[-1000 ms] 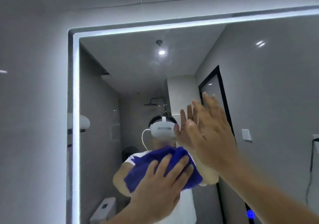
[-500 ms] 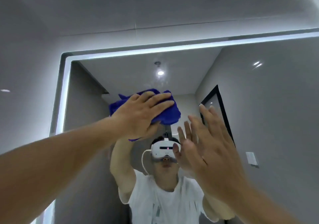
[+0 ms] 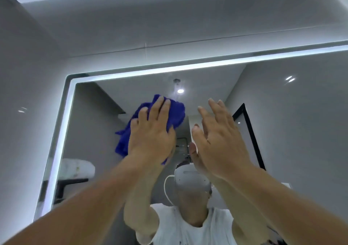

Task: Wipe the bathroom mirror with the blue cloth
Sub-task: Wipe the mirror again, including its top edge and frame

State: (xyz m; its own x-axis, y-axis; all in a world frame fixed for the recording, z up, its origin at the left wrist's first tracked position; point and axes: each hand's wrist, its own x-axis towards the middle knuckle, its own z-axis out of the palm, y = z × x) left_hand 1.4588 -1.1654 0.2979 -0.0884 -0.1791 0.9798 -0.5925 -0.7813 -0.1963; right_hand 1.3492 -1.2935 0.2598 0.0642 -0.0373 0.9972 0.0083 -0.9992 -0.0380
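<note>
Left hand [image 3: 150, 137] presses the cloth [image 3: 131, 131] flat-fingered on the mirror [image 3: 282, 131]; right hand [image 3: 220, 141], at 3 o'clock, fingers straight, touches glass.

Deep blue fuzzy cloth [image 3: 175, 112], plain, no pattern. Rectangular wall mirror [image 3: 301, 131] edged with a glowing white light strip [image 3: 62, 141]. Grey glossy wall [image 3: 24, 94] left of the mirror. Reflected in the mirror: white headset [image 3: 190, 180], plain white T-shirt [image 3: 216, 229], black door frame [image 3: 250, 131], folded white towel [image 3: 75, 169].
</note>
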